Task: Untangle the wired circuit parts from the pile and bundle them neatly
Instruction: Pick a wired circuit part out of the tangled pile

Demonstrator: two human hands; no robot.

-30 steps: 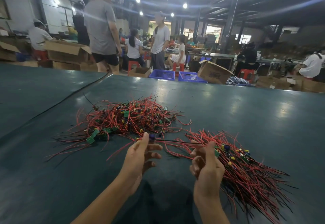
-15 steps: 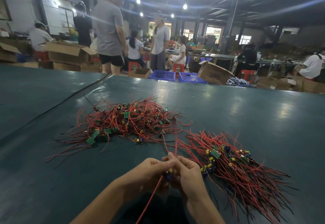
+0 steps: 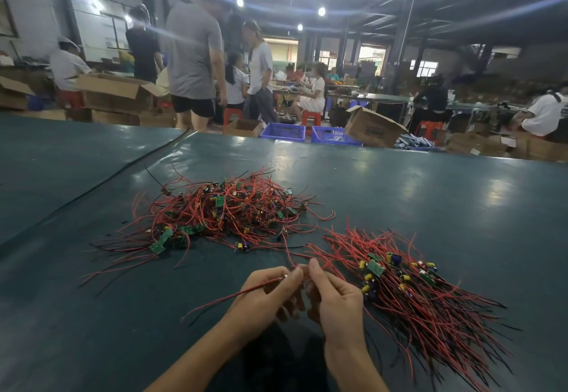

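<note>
Two heaps of red-and-black wired circuit parts lie on the dark green surface [image 3: 430, 195]. The tangled pile [image 3: 227, 210] sits at eleven o'clock from the hands, small green boards and yellow components mixed through its looping wire; the combed bundle [image 3: 421, 296] lies at two to four o'clock, just beside the right hand, its wires fanned roughly parallel toward the near right edge of the view; a few stray red strands bridge the narrow gap between the heaps.

Left hand [image 3: 264, 298] and right hand [image 3: 336, 299] meet fingertip to fingertip at the near centre; the left pinches a red wire [image 3: 242, 292] between thumb and forefinger; the right, fingers curled, pinches the same strand just beside it; whether a board sits behind the fingers cannot be told. That wire's free end trails to eight o'clock and stops apart from the pile's outlying strands.

Bare surface spreads wide at seven to nine o'clock, and again beyond the heaps from twelve to two o'clock up to the far edge; a dark seam [image 3: 123, 173] runs diagonally at ten o'clock. Past the far edge stand two blue crates [image 3: 282, 132] and an open cardboard box [image 3: 373, 128]; people [image 3: 193, 53] stand and sit behind them.
</note>
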